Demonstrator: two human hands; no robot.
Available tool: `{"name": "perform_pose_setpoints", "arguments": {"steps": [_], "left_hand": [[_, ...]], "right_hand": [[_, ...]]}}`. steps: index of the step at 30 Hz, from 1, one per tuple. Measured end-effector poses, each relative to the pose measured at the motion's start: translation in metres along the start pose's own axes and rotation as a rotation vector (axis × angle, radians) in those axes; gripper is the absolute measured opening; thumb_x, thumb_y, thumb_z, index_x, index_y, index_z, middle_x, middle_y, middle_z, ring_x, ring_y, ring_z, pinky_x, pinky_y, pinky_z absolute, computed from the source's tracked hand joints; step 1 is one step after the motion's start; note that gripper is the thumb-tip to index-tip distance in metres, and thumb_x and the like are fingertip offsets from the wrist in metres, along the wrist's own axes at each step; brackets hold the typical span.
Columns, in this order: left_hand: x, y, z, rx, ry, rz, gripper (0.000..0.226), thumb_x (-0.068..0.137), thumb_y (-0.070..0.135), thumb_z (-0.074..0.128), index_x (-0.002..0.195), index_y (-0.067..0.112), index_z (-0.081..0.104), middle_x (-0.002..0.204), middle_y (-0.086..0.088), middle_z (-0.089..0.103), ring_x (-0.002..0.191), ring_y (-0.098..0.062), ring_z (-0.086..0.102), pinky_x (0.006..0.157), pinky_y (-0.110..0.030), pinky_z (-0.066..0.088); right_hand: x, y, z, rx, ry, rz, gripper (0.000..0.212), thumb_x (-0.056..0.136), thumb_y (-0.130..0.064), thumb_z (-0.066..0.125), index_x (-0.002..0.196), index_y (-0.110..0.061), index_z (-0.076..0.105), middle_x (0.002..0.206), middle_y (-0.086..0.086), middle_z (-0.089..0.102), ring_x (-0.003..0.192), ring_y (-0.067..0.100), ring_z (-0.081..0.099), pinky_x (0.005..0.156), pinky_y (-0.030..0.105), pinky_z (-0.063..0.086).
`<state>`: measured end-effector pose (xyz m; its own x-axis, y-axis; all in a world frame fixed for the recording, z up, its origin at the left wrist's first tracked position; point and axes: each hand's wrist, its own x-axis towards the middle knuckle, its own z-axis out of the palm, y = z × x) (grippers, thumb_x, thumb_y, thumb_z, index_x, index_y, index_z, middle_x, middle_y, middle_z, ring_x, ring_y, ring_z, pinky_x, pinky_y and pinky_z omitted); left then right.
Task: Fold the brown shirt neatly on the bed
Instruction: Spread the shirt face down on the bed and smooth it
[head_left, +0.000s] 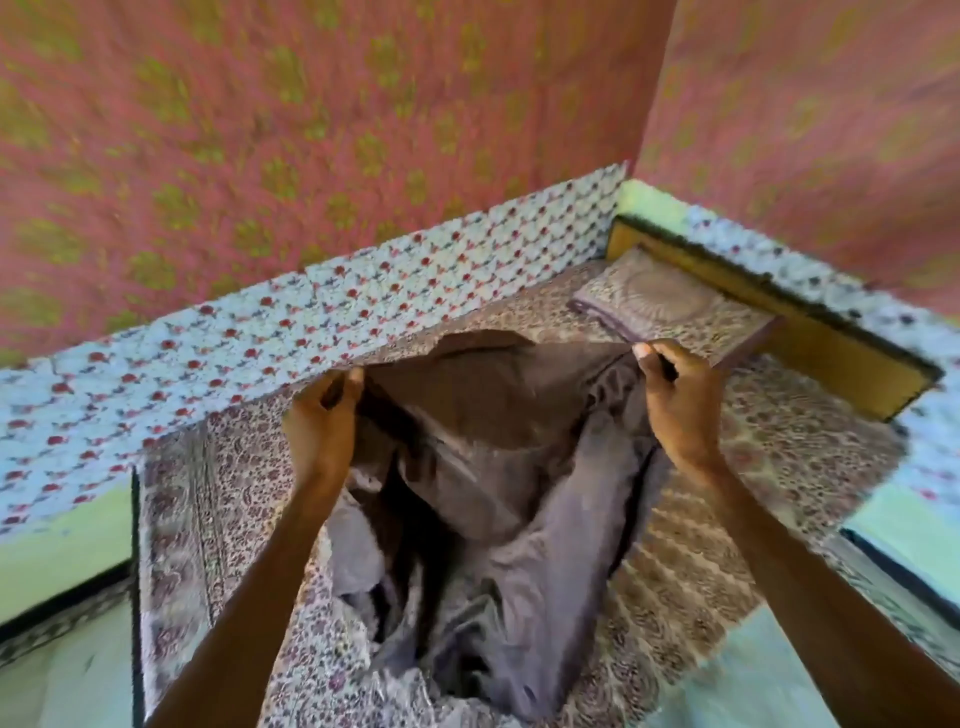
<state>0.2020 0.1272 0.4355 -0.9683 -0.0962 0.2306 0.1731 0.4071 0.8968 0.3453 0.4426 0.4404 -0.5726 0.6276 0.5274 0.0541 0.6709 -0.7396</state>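
My two forearms come up from the bottom edge of the frame, cut off there, so my elbows are out of sight. Between them, in the lower centre, the bottom of the brown shirt (493, 441) hangs in dark, bunched folds over the bed (779, 452); I cannot tell where its hem ends or which fold is a sleeve, and a paler grey patch at its left may be its inside or another cloth. Higher up, at mid-frame, my left hand (317, 421) grips one upper corner of the shirt, fingers curled round the edge with the thumb on top. My right hand (680, 400) pinches the other corner between thumb and curled fingers, whose tips are hidden behind the cloth. The fabric stretches between both hands, lifted above the patterned bedsheet. Beyond my right hand, in the upper right, a patterned brown pillow (670, 306) lies on the bed against a yellow headboard (831, 353), its near corner hidden by my knuckles. A band of flowered tiles (363, 322) runs behind the bed across the middle of the frame. Above it rises a pink wall with a green motif (311, 130), blurred throughout.
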Motion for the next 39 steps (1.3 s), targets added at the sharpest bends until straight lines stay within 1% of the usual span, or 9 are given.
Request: {"name": "perform_pose_setpoints", "arguments": {"steps": [3, 6, 10, 15, 19, 22, 28, 34, 39], "left_hand": [[-0.022, 0.054, 0.0, -0.148, 0.119, -0.026, 0.028, 0.086, 0.048, 0.063, 0.074, 0.023, 0.065, 0.079, -0.002, 0.065, 0.075, -0.014, 0.056, 0.069, -0.028, 0.043], [-0.049, 0.109, 0.003, -0.168, 0.187, 0.075, 0.029, 0.088, 0.043, 0.061, 0.084, 0.016, 0.071, 0.079, -0.008, 0.065, 0.076, -0.013, 0.055, 0.068, -0.026, 0.04], [-0.089, 0.173, 0.009, -0.078, 0.257, 0.2, 0.034, 0.09, 0.042, 0.059, 0.092, 0.011, 0.072, 0.078, -0.004, 0.066, 0.074, -0.018, 0.058, 0.064, -0.027, 0.04], [-0.14, 0.245, -0.007, -0.381, -0.176, 0.247, 0.025, 0.085, 0.021, 0.067, 0.077, -0.001, 0.062, 0.068, -0.004, 0.055, 0.069, -0.014, 0.052, 0.065, -0.03, 0.041], [-0.17, 0.288, -0.032, -0.633, -0.605, 0.147, 0.04, 0.052, 0.045, 0.083, 0.079, 0.017, 0.076, 0.075, 0.0, 0.074, 0.068, -0.013, 0.07, 0.066, -0.026, 0.058], [-0.166, 0.299, -0.022, -0.671, -0.491, 0.157, 0.041, 0.054, 0.046, 0.085, 0.081, 0.017, 0.073, 0.075, 0.004, 0.072, 0.069, -0.012, 0.068, 0.073, -0.029, 0.055], [-0.141, 0.286, 0.047, -0.373, 0.255, 0.385, 0.024, 0.088, 0.029, 0.065, 0.08, 0.007, 0.072, 0.066, 0.022, 0.057, 0.057, 0.02, 0.043, 0.058, -0.015, 0.039], [-0.101, 0.208, 0.091, -0.349, -0.07, 0.147, 0.015, 0.088, 0.015, 0.066, 0.102, 0.01, 0.07, 0.074, 0.018, 0.069, 0.079, -0.005, 0.059, 0.071, -0.018, 0.048], [-0.06, 0.125, 0.116, -0.041, -0.476, 0.075, 0.03, 0.088, 0.014, 0.066, 0.076, 0.04, 0.076, 0.075, 0.025, 0.071, 0.077, 0.002, 0.065, 0.07, -0.011, 0.051]], "right_hand": [[0.011, 0.001, -0.059, 0.036, 0.086, -0.057, 0.038, 0.099, -0.038, 0.05, 0.093, -0.006, 0.07, 0.078, 0.012, 0.071, 0.072, 0.023, 0.064, 0.072, 0.038, 0.046], [0.025, 0.004, -0.112, 0.032, 0.181, -0.103, 0.03, 0.098, -0.028, 0.054, 0.095, -0.004, 0.072, 0.078, 0.012, 0.07, 0.071, 0.012, 0.057, 0.061, 0.007, 0.035], [0.044, 0.008, -0.169, 0.039, 0.25, -0.077, 0.036, 0.102, -0.035, 0.048, 0.083, -0.007, 0.06, 0.067, 0.002, 0.05, 0.059, 0.02, 0.04, 0.055, 0.031, 0.027], [0.06, -0.007, -0.237, -0.056, 0.541, -0.063, 0.023, 0.098, -0.018, 0.043, 0.089, -0.008, 0.06, 0.085, 0.013, 0.062, 0.079, 0.036, 0.051, 0.066, 0.04, 0.033], [0.072, -0.028, -0.278, -0.018, 0.783, -0.142, 0.029, 0.103, -0.022, 0.041, 0.087, -0.006, 0.06, 0.085, 0.015, 0.059, 0.08, 0.037, 0.05, 0.072, 0.039, 0.032], [0.082, -0.034, -0.291, 0.028, 0.865, -0.203, 0.028, 0.103, -0.022, 0.043, 0.087, -0.007, 0.06, 0.086, 0.013, 0.058, 0.083, 0.031, 0.044, 0.074, 0.034, 0.027], [0.11, -0.003, -0.261, -0.267, 0.641, -0.156, 0.015, 0.093, -0.021, 0.05, 0.088, -0.015, 0.062, 0.086, 0.01, 0.063, 0.084, 0.034, 0.049, 0.07, 0.039, 0.028], [0.111, 0.06, -0.198, -0.441, 0.498, -0.082, 0.01, 0.09, -0.019, 0.056, 0.083, -0.013, 0.06, 0.082, 0.012, 0.061, 0.082, 0.036, 0.05, 0.073, 0.043, 0.032], [0.102, 0.12, -0.125, -0.571, 0.292, -0.073, 0.018, 0.076, -0.003, 0.063, 0.086, -0.017, 0.065, 0.08, 0.009, 0.063, 0.079, 0.035, 0.053, 0.075, 0.042, 0.032]]}}
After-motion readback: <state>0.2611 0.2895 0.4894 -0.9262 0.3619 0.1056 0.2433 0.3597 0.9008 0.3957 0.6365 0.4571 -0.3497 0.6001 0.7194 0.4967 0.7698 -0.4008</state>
